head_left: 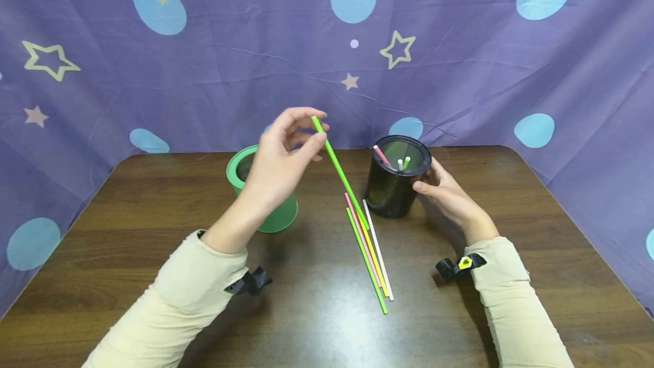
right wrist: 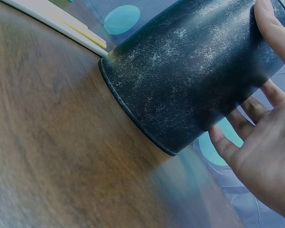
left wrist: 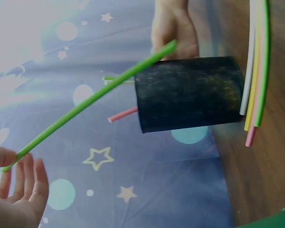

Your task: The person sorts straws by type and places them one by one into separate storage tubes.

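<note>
My left hand (head_left: 286, 155) pinches a green straw (head_left: 339, 170) near its upper end; the straw slants down to the right, above several straws on the table. Those lie side by side: green (head_left: 367, 260), pink (head_left: 363, 237), yellow (head_left: 379, 266) and white (head_left: 378, 249). A black holder (head_left: 393, 189) stands upright beside them, with a pink straw (head_left: 381, 155), a white one and a green one poking up inside. My right hand (head_left: 455, 200) holds its right side, thumb on the near side, fingers behind, as the right wrist view shows (right wrist: 261, 137).
A green holder (head_left: 280, 216) stands at the left, partly hidden behind my left hand and forearm. The brown wooden table (head_left: 317, 322) reaches back to a purple curtain (head_left: 286, 61) with stars and blue dots.
</note>
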A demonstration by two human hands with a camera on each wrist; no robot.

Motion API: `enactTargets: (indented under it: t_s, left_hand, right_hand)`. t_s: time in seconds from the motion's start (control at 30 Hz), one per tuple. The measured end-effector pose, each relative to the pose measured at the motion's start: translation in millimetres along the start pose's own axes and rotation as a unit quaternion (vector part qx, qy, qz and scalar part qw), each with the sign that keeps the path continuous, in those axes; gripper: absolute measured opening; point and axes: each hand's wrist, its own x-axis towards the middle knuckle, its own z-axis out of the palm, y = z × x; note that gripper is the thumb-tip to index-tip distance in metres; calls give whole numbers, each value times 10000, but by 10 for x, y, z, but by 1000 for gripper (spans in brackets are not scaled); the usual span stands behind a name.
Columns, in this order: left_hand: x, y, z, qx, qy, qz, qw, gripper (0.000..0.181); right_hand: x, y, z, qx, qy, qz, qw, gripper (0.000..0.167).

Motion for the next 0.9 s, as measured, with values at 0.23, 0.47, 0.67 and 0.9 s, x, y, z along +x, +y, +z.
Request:
enactTargets:
  t_s: [0.23, 0.47, 0.67, 0.9]
  left_hand:
    - [41, 54, 47, -644, 781, 999, 9898, 25]
    - [52, 51, 166, -1212, 1136, 1589, 9732, 23]
    - [63, -16, 296, -1192, 1020, 1469, 9766, 23]
    - [56, -139, 416, -970, 716, 1133, 9862, 26]
  right_hand:
    - [8, 30, -27, 53, -44, -121, 9999, 91]
    - [-12, -26, 14, -72, 88, 130, 9999, 88]
    - [-19, -36, 13, -96, 124, 199, 9997, 85]
    - [-7, -22, 2, -82, 66, 148, 9998, 84]
